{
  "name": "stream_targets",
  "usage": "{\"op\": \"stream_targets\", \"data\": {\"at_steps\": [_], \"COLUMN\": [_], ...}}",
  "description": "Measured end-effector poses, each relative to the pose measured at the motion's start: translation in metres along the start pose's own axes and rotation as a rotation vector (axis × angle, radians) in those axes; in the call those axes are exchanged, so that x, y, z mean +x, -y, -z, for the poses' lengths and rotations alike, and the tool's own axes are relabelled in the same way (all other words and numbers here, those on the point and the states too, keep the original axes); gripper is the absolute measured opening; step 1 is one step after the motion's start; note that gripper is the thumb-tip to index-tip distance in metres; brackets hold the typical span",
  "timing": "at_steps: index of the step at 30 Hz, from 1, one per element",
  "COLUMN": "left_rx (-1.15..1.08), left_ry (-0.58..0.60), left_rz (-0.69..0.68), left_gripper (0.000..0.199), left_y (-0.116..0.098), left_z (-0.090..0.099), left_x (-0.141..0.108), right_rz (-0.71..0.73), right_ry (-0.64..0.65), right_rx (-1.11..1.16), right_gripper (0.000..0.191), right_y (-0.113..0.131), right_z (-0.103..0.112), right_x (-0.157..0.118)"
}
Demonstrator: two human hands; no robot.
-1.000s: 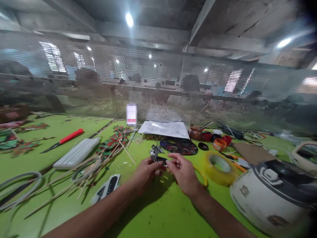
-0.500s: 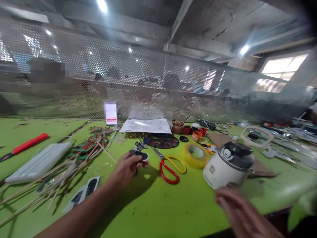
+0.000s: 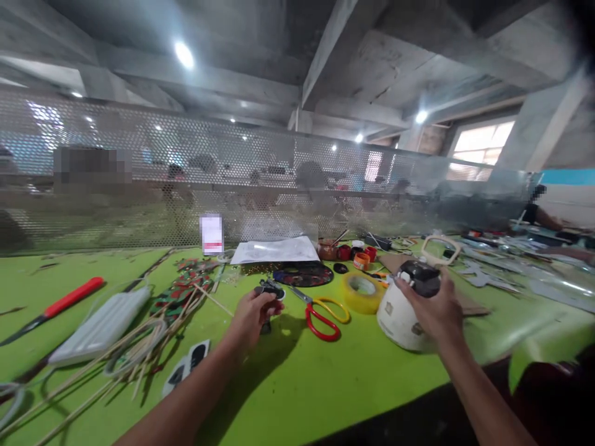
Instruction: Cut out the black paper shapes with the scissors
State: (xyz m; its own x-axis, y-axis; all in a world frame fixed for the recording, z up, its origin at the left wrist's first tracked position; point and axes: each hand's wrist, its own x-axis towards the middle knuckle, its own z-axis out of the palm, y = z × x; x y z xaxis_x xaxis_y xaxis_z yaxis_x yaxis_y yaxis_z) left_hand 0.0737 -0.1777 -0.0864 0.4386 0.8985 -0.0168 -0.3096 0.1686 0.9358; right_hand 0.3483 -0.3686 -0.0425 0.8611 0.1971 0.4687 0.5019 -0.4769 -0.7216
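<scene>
My left hand (image 3: pixel 255 316) is closed on a small black-and-white piece (image 3: pixel 274 292) above the green table, left of the scissors (image 3: pixel 324 319) with one red and one yellow handle. On the right, my right hand (image 3: pixel 434 303) grips the dark top of a white jug (image 3: pixel 395 313), thumb on the near left side and fingers around the far right. The jug stands upright on the table. A roll of yellow tape (image 3: pixel 361 293) lies just left of it.
Thin sticks (image 3: pixel 139 347), a white packet (image 3: pixel 100 325) and a red-handled knife (image 3: pixel 72 297) lie at left. Behind are a white paper (image 3: pixel 274 249), a dark palette (image 3: pixel 304 274) and paint pots (image 3: pixel 361 260). A perforated screen (image 3: pixel 260 198) crosses the back.
My right hand has moved up from in front of the jug and taken hold of its top. The view has tilted upward. My left hand still holds the small piece.
</scene>
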Motion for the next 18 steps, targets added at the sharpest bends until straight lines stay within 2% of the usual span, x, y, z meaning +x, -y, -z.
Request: {"op": "stream_targets", "data": {"at_steps": [7,13,18], "left_rx": [0.006,0.023,0.038], "left_ry": [-0.035,-0.028,-0.029], "left_rz": [0.012,0.02,0.06], "left_gripper": [0.011,0.014,0.015], "left_y": [0.005,0.006,0.008], "left_z": [0.004,0.006,0.005], "left_x": [0.006,0.008,0.006], "right_rz": [0.015,-0.004,0.021], "right_ry": [-0.035,0.084,0.16], "right_rx": [0.003,0.153,0.304], "right_gripper": [0.096,0.098,0.083], "right_y": [-0.013,-0.031,-0.04], "right_z": [-0.007,0.001,0.007], "right_x": [0.003,0.012,0.016]}}
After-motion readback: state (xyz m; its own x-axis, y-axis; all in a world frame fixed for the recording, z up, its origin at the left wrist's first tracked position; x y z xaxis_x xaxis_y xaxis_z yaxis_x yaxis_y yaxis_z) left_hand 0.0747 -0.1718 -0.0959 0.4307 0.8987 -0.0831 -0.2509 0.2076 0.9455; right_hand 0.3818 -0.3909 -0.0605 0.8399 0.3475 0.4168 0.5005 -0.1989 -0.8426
